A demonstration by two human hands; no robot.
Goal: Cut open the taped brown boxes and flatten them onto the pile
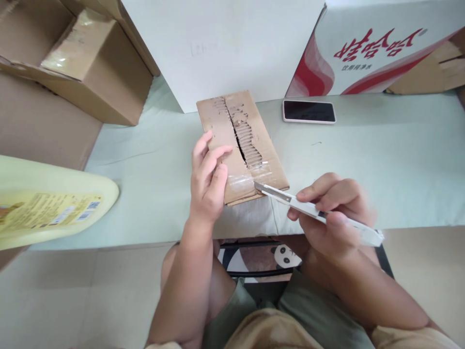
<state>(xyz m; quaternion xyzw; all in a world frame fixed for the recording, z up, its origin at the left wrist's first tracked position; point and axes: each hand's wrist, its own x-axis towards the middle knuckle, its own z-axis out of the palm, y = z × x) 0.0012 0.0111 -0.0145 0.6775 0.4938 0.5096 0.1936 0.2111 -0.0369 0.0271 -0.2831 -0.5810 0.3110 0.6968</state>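
- Pale green cloth covered the worktop (pixel 381 160), backed by cartons.
- On it, in the middle near the front edge, lay a flat cardboard box (pixel 247 145), set at a slant. Face worn: top layer torn away in patches, corrugated ridges bare, a dark gap along the seam, clear tape (pixel 241 182) shiny and creased across the near end.
- Left hand (pixel 209 182) half open, fingers bent, fingertips and thumb on the box's left part, presumably to steady it clear of the blade. Could not tell whether hidden fingers gripped underneath.
- Right hand (pixel 334 208) closed round a white utility knife (pixel 308 208), thumb along the handle, likely for control. Blade out, its tip at the taped end; contact too fine to judge.
- Phone (pixel 308 111) flat beyond the box, to the right, well apart from the blade.
- Behind: large white box (pixel 232 48), red-and-white carton (pixel 381 53).
- Far left: yellow bottle (pixel 54 208), brown cartons (pixel 116 72).
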